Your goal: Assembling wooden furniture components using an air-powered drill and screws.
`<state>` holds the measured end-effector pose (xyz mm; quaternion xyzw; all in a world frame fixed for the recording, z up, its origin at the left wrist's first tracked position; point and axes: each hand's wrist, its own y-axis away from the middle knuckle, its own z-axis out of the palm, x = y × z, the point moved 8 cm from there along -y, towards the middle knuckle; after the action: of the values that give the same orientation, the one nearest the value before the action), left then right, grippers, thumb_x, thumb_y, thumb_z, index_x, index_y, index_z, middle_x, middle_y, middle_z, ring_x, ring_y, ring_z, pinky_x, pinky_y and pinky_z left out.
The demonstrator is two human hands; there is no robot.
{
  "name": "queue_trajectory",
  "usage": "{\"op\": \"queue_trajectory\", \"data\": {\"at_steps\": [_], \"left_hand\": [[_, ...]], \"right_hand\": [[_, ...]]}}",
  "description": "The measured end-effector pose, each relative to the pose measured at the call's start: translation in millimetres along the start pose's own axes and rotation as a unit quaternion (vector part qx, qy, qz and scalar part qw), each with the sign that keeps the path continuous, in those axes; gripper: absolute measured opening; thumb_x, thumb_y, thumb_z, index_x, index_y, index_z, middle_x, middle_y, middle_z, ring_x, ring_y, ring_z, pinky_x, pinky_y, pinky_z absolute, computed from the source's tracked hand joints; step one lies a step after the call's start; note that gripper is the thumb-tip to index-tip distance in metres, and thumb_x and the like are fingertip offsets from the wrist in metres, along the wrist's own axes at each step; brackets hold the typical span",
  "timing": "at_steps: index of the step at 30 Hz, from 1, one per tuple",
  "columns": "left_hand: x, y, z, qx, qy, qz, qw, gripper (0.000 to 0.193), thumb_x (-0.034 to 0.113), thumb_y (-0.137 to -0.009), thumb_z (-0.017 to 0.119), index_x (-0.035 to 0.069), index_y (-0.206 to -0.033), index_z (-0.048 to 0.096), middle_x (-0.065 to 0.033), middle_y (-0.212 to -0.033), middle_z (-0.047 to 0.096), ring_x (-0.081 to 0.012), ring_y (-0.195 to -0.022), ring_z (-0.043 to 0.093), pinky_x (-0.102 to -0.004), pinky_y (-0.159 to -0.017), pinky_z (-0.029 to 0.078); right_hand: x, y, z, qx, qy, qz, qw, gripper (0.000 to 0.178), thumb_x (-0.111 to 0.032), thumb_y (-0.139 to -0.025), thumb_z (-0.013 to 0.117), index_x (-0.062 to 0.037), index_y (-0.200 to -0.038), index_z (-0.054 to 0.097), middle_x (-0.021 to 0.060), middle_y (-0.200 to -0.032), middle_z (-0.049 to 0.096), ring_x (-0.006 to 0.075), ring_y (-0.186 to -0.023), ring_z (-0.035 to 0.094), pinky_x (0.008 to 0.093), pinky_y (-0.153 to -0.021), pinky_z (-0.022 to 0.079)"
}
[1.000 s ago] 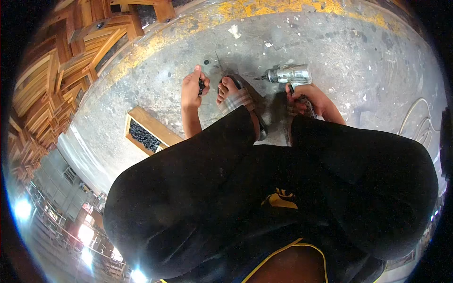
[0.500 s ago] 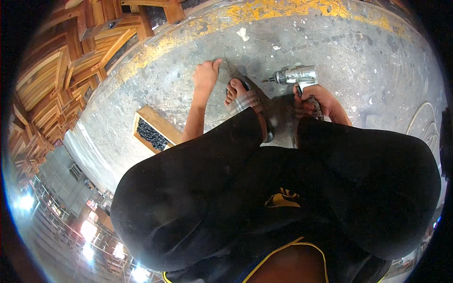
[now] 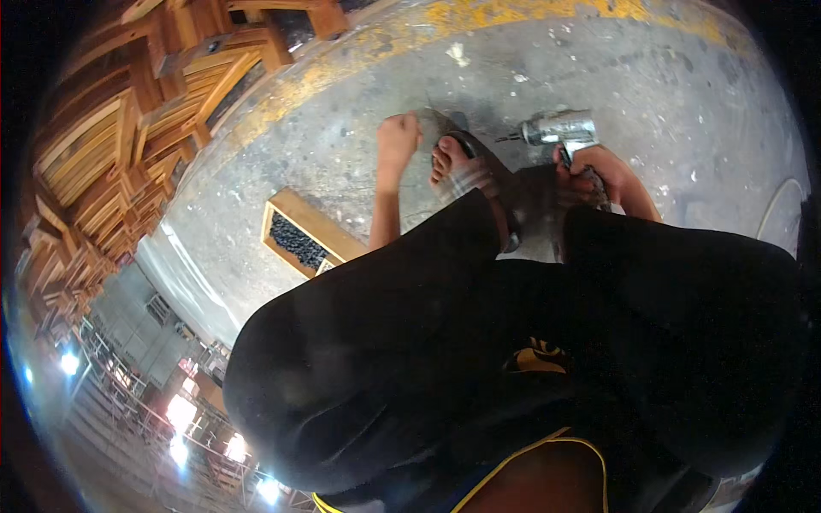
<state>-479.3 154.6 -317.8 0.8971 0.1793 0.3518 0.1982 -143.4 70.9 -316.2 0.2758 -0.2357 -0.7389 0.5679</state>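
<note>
My right hand (image 3: 609,173) is wrapped round the grip of a silver pistol-shaped power driver (image 3: 560,128). The driver's dark bit points left, above the concrete floor. To the left of my feet, my left hand (image 3: 398,144) is closed with its fingers curled in. Whatever may be inside those fingers is hidden. Near my left forearm stands a wooden box (image 3: 321,214) filled with small black pieces, which look like screws (image 3: 295,241). Part of this box is hidden behind my knee.
My sandalled foot (image 3: 462,167) is between the two hands. Slatted wooden furniture frames (image 3: 128,111) are crowded along the left and far left. A worn yellow stripe (image 3: 530,13) crosses the floor at the far side. A pale hose (image 3: 774,205) curves at the right.
The whole view has shifted, so the scene sits farther right. My left hand's thumb stuck out before and is now folded nearer the fingers. The right hand keeps hold of the driver.
</note>
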Motion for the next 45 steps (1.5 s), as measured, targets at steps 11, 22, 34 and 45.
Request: {"op": "queue_trajectory", "data": {"at_steps": [11,22,34,45], "left_hand": [[46,25,25,-0.223,0.736,0.092,0.633,0.035,0.031,-0.085,0.047,0.003,-0.066,0.055,-0.0074,-0.051,0.044,-0.0197,-0.045,0.039,-0.0306,-0.043,0.032],[39,13,32,-0.188,0.644,0.01,0.741,0.04,0.027,-0.086,0.044,-0.007,-0.098,0.062,-0.0106,-0.065,0.055,-0.02,-0.051,0.045,-0.0293,-0.049,0.036],[60,28,48,-0.238,0.737,0.023,0.633,0.042,0.017,-0.085,0.045,0.0,-0.122,0.058,0.0008,-0.055,0.041,-0.015,-0.048,0.038,-0.0281,-0.047,0.034],[91,46,55,-0.249,0.732,-0.015,0.634,0.052,0.017,-0.093,0.046,-0.006,-0.138,0.036,0.0054,-0.05,0.037,-0.0088,-0.042,0.035,-0.0239,-0.039,0.028]], "right_hand": [[-4,0,19,-0.009,-0.026,0.001,1.0,0.029,-0.007,-0.071,0.055,-0.0041,-0.099,0.059,0.0058,-0.072,0.058,0.0107,-0.045,0.043,0.0264,-0.038,0.036],[-1,0,21,-0.052,-0.034,-0.007,0.998,0.03,-0.008,-0.072,0.056,-0.0023,-0.101,0.057,0.004,-0.069,0.054,0.0111,-0.043,0.04,0.0273,-0.039,0.036],[-8,1,15,0.021,0.016,-0.022,0.999,0.027,-0.006,-0.071,0.057,-0.0018,-0.098,0.058,0.0052,-0.069,0.054,0.0111,-0.044,0.04,0.0274,-0.038,0.035],[-6,4,11,0.036,0.018,-0.034,0.999,0.026,-0.006,-0.07,0.057,-0.0026,-0.095,0.06,0.005,-0.07,0.057,0.0107,-0.044,0.041,0.0268,-0.038,0.034]]}}
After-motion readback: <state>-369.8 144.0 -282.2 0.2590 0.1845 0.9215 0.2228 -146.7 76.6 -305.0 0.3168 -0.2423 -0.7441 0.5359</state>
